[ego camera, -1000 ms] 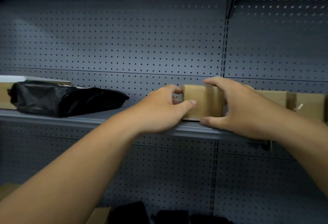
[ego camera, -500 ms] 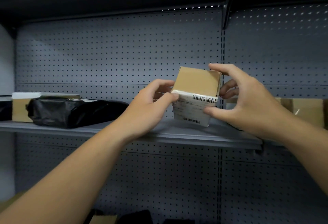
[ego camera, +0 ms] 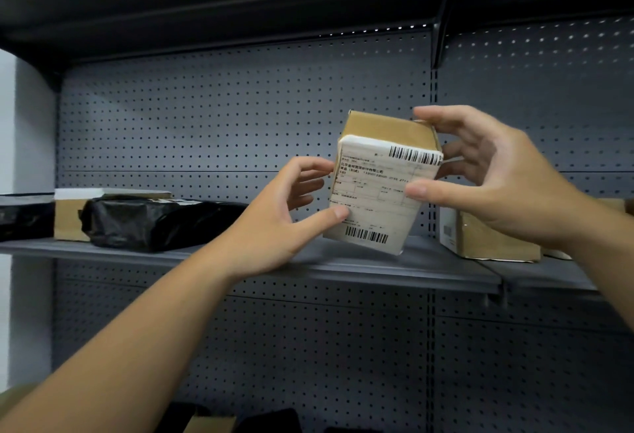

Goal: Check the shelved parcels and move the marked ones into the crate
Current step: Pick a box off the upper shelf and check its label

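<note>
Left edge: a flat black parcel lies on the grey metal shelf, partly cut off by the frame.
Beside it: a brown cardboard box with a white top stands on the same shelf, touching a black plastic-wrapped parcel that lies just right of it and hides part of it.
Backdrop: a grey perforated back panel fills the frame behind and below the shelf.
Left hand: at centre frame it grips the lower left of the small brown cardboard box with a white shipping label. The thumb presses the label face and the fingers curl towards the box's left side.
Task parcel: the small box is held up at centre frame between both hands. It is tilted, with the label and its two barcodes facing the camera. It sits in front of the back panel, right of the black wrapped parcel.
Right hand: it clamps the box's right side, with the thumb on the label, the forefinger over the top right corner and the other fingers behind.
Right of centre: a second brown cardboard box with a white side rests on the shelf, partly behind the right hand.
</note>
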Demonstrator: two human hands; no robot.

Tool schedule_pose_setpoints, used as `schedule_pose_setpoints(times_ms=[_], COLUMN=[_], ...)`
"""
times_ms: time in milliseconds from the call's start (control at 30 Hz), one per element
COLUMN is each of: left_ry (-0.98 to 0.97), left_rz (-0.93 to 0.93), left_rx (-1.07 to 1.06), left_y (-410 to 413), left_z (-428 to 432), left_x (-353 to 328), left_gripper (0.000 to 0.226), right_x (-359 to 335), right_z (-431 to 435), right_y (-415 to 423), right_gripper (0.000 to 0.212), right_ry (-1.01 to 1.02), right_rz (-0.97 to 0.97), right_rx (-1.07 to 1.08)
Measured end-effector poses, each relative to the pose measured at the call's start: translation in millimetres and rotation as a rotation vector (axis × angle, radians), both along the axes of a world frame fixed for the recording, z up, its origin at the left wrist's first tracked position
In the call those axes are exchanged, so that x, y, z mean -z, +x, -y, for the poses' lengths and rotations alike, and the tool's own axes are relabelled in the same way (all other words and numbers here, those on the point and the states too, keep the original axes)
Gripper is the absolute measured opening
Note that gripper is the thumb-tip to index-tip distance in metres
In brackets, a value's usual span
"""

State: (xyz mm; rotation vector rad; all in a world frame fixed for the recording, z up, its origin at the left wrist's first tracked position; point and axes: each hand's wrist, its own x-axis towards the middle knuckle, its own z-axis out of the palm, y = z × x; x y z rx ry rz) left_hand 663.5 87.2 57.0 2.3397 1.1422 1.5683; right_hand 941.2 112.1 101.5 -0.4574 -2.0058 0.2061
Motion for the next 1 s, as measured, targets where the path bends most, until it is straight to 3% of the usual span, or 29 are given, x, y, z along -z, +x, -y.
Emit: schedule_pose_setpoints(times_ms=[233,533,767,1000], left_ry=[0.031,0.054,0.117,0.109], left_rz=[0.048,0.285,0.291,0.224], left_rx=[0.083,0.186,0.272,0.230], left_y=[8.8,21.0,32.6,37.1], left_z=[14.1,12.3,13.9,12.2], left_x=[0.5,4.4,7.5,-0.2], left_gripper=[0.052,0.059,0.057,0.061], right_x=[2.1,39.3,56.4,44.9], right_z=[1.7,9.0,11.7,11.0], right_y=[6.6,0.9,4.3,5.5], right_gripper=[0.075,0.083,0.080,0.077], right_ry=[-0.069,-0.003,0.115,0.087], right_rz=[-0.107,-0.209,-0.263,-0.252], right_rx=[-0.155,-0.183,-0.185,-0.125])
